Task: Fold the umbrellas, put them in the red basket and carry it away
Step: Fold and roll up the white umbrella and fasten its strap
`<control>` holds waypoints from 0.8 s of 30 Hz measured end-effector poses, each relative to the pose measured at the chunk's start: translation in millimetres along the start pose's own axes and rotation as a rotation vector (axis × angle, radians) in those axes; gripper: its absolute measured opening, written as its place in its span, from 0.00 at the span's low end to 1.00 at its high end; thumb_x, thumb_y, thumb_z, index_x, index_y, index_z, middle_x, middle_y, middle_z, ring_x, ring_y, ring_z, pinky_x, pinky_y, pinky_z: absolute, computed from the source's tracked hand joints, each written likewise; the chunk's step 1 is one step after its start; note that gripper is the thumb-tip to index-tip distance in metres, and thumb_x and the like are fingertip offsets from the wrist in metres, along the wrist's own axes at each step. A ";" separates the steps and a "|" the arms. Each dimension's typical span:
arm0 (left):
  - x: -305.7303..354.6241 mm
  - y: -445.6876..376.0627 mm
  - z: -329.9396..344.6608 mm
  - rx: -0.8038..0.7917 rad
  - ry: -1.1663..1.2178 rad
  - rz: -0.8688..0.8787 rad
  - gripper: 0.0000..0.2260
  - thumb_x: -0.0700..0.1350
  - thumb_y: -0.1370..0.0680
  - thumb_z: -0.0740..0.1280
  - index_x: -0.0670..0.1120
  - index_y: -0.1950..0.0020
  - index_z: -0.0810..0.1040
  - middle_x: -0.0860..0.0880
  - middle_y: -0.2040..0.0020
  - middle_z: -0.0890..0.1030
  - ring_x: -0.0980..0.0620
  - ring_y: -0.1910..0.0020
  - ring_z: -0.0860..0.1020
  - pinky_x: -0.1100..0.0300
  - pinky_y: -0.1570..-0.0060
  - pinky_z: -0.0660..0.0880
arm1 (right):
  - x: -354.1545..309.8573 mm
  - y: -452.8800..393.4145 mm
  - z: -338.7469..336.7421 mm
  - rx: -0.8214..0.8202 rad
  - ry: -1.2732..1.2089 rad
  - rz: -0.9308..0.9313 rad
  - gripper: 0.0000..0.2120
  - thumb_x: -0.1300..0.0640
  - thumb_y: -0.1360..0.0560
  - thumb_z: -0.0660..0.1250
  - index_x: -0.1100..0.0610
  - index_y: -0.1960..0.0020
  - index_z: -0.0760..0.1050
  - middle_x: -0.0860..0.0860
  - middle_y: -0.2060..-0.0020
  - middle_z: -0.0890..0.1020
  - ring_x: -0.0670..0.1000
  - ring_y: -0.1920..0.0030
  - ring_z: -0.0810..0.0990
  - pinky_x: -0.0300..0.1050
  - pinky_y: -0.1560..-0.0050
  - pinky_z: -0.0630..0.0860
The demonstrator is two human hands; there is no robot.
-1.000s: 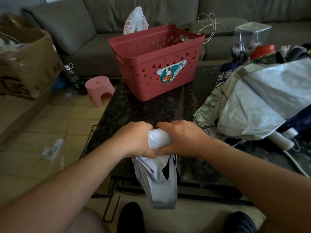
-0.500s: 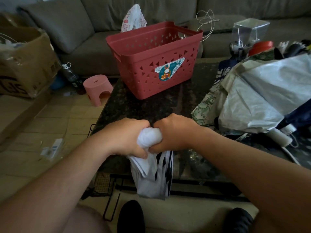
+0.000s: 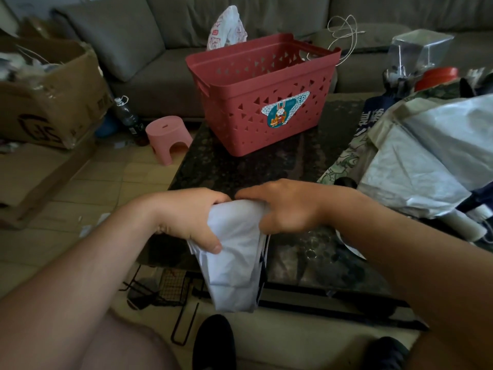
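The right hand (image 3: pixel 288 209) has slid off the white umbrella (image 3: pixel 234 260) top, fingers pinching its edge; the left hand (image 3: pixel 192 217) grips the bundle.

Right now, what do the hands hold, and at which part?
Both hold the white folded umbrella at its upper end: left hand grips its left side, right hand its top right.
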State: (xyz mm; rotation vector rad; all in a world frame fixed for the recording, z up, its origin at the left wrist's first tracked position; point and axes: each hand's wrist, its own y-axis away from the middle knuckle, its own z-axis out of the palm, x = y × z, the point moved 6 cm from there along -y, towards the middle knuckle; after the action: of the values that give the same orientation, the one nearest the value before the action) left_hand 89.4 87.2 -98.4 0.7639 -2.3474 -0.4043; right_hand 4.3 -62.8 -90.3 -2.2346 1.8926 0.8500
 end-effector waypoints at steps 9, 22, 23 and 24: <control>6.4 3.7 -10.4 0.061 0.010 0.001 0.28 0.51 0.36 0.86 0.57 0.40 0.79 0.56 0.48 0.85 0.56 0.50 0.84 0.55 0.50 0.84 | -26.4 -4.8 8.3 0.355 0.442 0.021 0.42 0.18 0.35 0.63 0.44 0.32 0.67 0.47 0.46 0.80 0.57 0.45 0.81 0.53 0.52 0.76; 9.2 -0.9 -5.7 0.228 -0.122 0.101 0.26 0.49 0.36 0.78 0.67 0.41 0.75 0.61 0.49 0.82 0.60 0.51 0.81 0.50 0.53 0.83 | 13.6 -1.0 4.0 0.131 0.125 0.208 0.16 0.38 0.33 0.73 0.47 0.56 0.73 0.47 0.58 0.80 0.54 0.57 0.81 0.50 0.56 0.81; 12.0 -2.5 -3.5 0.239 -0.182 0.118 0.27 0.49 0.36 0.77 0.67 0.41 0.74 0.61 0.49 0.80 0.60 0.51 0.79 0.50 0.53 0.82 | 16.1 -1.5 4.8 0.096 0.058 0.215 0.15 0.40 0.32 0.74 0.47 0.54 0.74 0.48 0.57 0.81 0.53 0.57 0.81 0.49 0.57 0.81; 13.9 -3.9 -1.0 0.245 -0.233 0.128 0.27 0.49 0.35 0.76 0.67 0.40 0.73 0.60 0.49 0.78 0.60 0.50 0.78 0.50 0.53 0.81 | 18.6 -2.2 6.0 0.063 -0.015 0.219 0.15 0.41 0.32 0.75 0.48 0.53 0.76 0.48 0.57 0.82 0.53 0.57 0.82 0.49 0.58 0.80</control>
State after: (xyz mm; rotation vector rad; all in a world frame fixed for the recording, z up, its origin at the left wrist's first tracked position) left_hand 82.9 75.4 -92.9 0.7031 -2.6827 -0.1582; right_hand 5.6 -76.3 -104.6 -2.0061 2.1534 0.8185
